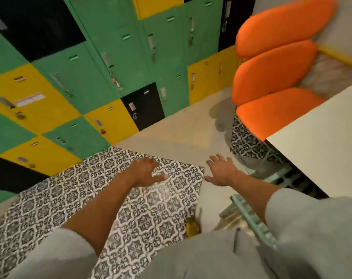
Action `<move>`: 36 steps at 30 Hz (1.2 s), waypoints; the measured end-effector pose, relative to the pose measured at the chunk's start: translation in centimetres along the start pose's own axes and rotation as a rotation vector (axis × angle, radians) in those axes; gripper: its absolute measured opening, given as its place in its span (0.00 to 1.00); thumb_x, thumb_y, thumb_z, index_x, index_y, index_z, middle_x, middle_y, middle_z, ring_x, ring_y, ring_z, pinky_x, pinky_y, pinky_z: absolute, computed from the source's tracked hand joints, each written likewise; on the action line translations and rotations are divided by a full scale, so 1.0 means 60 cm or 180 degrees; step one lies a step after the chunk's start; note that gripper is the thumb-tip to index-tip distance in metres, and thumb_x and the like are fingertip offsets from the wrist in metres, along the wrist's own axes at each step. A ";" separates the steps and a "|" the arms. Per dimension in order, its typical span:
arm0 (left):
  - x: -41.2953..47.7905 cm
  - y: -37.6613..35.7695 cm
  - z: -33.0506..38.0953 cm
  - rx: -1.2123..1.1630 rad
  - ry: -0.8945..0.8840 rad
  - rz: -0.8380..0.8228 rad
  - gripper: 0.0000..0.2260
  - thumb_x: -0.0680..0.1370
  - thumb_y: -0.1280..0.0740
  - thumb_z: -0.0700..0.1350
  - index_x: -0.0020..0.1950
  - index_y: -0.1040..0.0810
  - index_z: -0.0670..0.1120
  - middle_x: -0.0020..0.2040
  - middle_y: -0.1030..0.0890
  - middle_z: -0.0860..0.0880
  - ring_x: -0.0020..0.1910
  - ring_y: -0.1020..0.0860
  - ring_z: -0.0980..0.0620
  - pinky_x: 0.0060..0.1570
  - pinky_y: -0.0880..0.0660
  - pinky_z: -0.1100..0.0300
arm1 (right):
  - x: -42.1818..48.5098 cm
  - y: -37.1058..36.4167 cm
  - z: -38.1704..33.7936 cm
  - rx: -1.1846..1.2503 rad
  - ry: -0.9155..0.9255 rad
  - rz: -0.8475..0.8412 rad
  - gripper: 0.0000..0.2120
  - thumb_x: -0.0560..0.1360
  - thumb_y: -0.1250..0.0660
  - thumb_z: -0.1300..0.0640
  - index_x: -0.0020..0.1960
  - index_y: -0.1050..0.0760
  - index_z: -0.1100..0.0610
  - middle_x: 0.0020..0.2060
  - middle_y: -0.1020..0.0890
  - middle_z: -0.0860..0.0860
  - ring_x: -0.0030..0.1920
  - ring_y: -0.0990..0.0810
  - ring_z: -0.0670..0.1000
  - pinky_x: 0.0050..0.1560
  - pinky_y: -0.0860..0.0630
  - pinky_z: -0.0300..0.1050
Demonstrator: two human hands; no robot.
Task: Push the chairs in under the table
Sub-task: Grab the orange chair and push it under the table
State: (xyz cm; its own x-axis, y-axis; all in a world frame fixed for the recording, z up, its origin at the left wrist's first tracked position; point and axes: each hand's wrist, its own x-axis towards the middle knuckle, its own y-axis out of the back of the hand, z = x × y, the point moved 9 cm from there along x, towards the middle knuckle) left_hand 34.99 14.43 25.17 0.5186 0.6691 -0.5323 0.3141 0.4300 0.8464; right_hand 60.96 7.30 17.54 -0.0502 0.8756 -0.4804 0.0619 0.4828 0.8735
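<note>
Three orange padded chairs stand in a row along the table's left side: the nearest chair (271, 113), the middle one (271, 71) and the farthest (281, 25). The pale table top (322, 150) fills the right edge, and the nearest chair's seat sits partly under it. My left hand (147, 171) is stretched forward over the patterned floor, fingers spread, holding nothing. My right hand (221, 172) reaches forward too, open and empty, left of the table corner. Neither hand touches a chair.
A wall of green, yellow and black lockers (90, 77) runs along the left and back. Patterned floor tiles (130, 208) lie beneath my arms. A pale green frame (249, 214) stands low beside the table, near my right forearm.
</note>
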 end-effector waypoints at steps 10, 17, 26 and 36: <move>0.346 0.358 -0.101 -0.0214 -0.0554 0.0587 0.42 0.78 0.46 0.76 0.83 0.36 0.50 0.82 0.34 0.47 0.81 0.36 0.45 0.76 0.35 0.39 | 0.259 0.320 0.152 0.0216 -0.0691 0.0496 0.38 0.80 0.41 0.28 0.78 0.34 0.55 0.74 0.28 0.57 0.71 0.27 0.62 0.66 0.26 0.62; 0.592 0.562 -0.113 0.0197 -0.1375 0.0764 0.42 0.78 0.43 0.75 0.84 0.40 0.50 0.84 0.37 0.47 0.82 0.38 0.46 0.79 0.41 0.44 | 0.412 0.494 0.229 0.0514 -0.1314 0.0723 0.44 0.78 0.42 0.24 0.81 0.37 0.56 0.78 0.30 0.57 0.75 0.29 0.62 0.68 0.27 0.60; 0.845 0.866 -0.087 0.0926 -0.2269 0.0520 0.44 0.77 0.44 0.76 0.86 0.46 0.52 0.86 0.42 0.50 0.84 0.42 0.48 0.80 0.45 0.46 | 0.500 0.727 0.356 0.1171 -0.2177 0.1234 0.45 0.76 0.44 0.22 0.82 0.38 0.52 0.79 0.30 0.53 0.74 0.27 0.60 0.68 0.27 0.60; 1.040 1.142 0.164 0.1726 -0.3409 0.0716 0.49 0.70 0.42 0.81 0.86 0.51 0.60 0.86 0.47 0.56 0.84 0.49 0.55 0.80 0.50 0.51 | 0.545 0.879 0.574 0.1565 -0.2701 0.1770 0.44 0.78 0.47 0.23 0.84 0.43 0.48 0.83 0.38 0.47 0.77 0.31 0.56 0.68 0.26 0.58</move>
State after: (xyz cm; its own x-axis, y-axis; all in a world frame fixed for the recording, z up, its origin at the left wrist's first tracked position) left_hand 96.67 79.70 50.08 0.9167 -0.2518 -0.3102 0.2912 -0.1108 0.9502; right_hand 96.94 61.90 45.22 0.7893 0.6066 -0.0957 0.2597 -0.1884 0.9471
